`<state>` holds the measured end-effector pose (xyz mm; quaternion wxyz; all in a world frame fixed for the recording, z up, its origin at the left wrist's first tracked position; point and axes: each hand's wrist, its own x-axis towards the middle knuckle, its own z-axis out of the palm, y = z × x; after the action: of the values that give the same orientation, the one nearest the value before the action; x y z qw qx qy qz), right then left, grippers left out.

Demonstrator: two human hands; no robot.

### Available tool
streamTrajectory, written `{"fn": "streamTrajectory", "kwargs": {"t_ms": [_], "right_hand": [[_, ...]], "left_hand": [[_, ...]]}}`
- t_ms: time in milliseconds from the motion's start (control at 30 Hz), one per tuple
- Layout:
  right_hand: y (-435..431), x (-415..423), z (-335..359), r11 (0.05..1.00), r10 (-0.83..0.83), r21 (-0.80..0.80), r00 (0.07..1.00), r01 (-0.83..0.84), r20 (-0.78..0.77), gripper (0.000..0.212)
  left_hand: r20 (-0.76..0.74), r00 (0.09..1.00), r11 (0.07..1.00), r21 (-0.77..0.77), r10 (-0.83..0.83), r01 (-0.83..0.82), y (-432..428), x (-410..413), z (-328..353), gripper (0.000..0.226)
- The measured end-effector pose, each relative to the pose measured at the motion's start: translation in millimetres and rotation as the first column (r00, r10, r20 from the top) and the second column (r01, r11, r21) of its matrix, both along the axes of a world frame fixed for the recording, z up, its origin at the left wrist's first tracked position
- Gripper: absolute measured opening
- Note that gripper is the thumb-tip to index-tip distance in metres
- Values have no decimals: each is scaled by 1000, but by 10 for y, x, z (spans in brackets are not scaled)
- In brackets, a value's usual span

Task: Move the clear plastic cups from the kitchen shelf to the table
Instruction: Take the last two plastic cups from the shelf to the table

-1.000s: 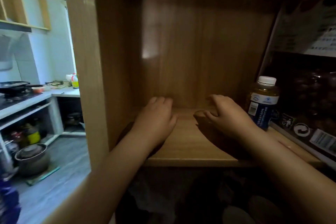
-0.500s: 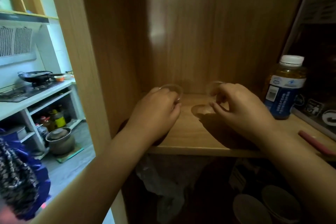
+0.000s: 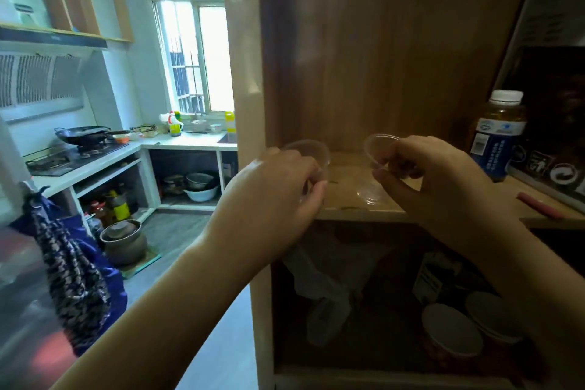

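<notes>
Two bare hands each hold a small clear plastic cup just above the front of a wooden kitchen shelf.

The left hand (image 3: 278, 190) is curled around a shallow round clear plastic cup (image 3: 308, 150), whose rim shows above the knuckles, raised over the light wooden shelf board (image 3: 342, 199). The right hand (image 3: 437, 180) pinches a second small clear plastic cup (image 3: 378, 146) between thumb and fingers, tilted so that its open mouth faces left. Below that cup a flat round clear plastic piece (image 3: 370, 195) lies on the board near the front edge; whether it is a lid or another cup cannot be told. Farther right on the shelf stands an amber bottle with a white cap and blue label (image 3: 498, 133), well apart from both hands, and a thin red stick (image 3: 541, 205) lies near the edge.
</notes>
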<state>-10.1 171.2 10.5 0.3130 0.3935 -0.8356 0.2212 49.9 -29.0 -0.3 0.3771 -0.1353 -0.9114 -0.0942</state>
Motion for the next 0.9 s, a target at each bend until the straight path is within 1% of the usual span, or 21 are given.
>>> {"fn": "streamTrajectory", "kwargs": {"t_ms": [100,200,333,433,533,633,767,900], "right_hand": [[-294,398,-7,999,26,-26,998,-27,-49,20],[-726,806,-62,996,73,-41,997,-74,-28,11],[-1468,1399,-161,968,237,-96,970,-232,50,6],[-2067,1870,-264,928,371,-78,923,-364,100,7],[-2792,2451,-415,847,532,-82,834,-526,147,9],[-3490,3075,-531,746,662,-58,730,-663,173,10],[-4307,3885,-640,584,801,-31,570,-811,182,15],[-4960,4599,-700,399,901,0,392,-917,184,34]], "left_hand": [[-15,1000,1000,17,23,-23,-270,432,-16,14],[-15,995,995,33,94,-94,-672,952,-52,16],[27,975,974,41,221,-222,-1298,1748,-141,20],[72,943,944,39,326,-329,-1754,2394,-251,21],[121,885,887,55,450,-459,-2264,3256,-358,18],[144,792,796,34,594,-604,-2708,4092,-425,17],[156,642,641,61,751,-765,-3132,5119,-520,16],[162,475,468,84,865,-880,-3415,5971,-649,15]]}}
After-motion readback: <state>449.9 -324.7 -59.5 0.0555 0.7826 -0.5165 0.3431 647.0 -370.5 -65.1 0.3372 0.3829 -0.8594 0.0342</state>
